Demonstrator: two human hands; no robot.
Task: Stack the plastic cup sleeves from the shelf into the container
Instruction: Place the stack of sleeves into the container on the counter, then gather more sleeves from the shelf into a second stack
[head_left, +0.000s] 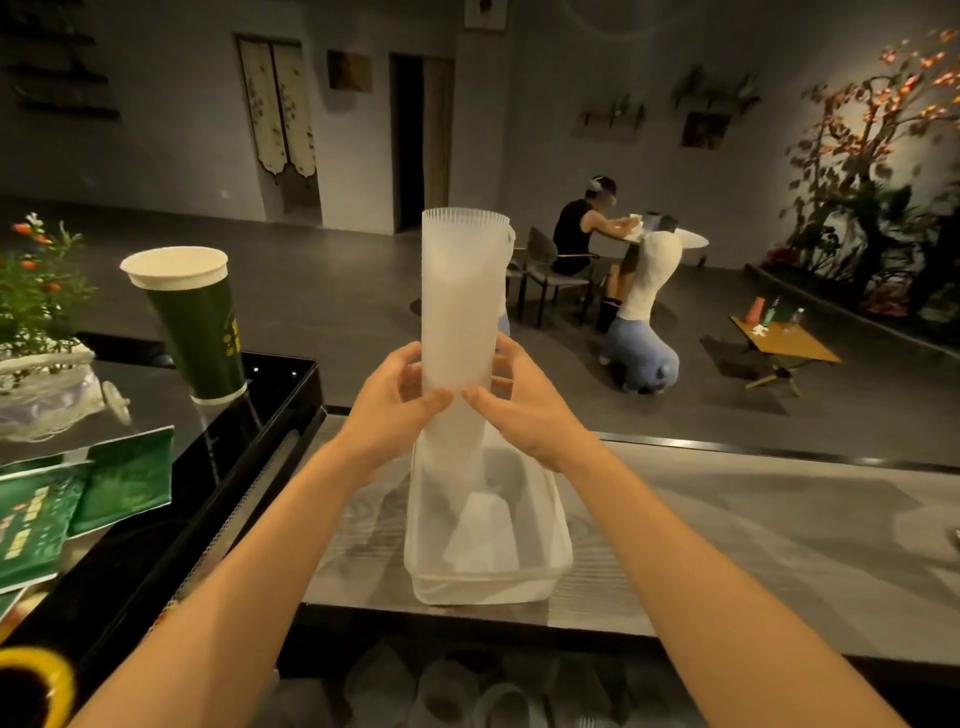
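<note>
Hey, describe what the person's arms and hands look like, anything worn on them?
Both forearms are bare right down to the bottom edge of the picture, so no sleeves show. The left hand and right hand have no gloves. I see no watch, bracelet or ring, though the dim light could hide a small one.

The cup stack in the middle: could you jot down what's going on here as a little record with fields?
held item: tall stack of clear plastic cups, upright
left hand: gripping the stack's lower part
right hand: gripping the opposite side
container: clear plastic tub on the counter, directly under the stack
stack's bottom end: inside the tub
nearby: green paper cup on the black tray, left
</note>
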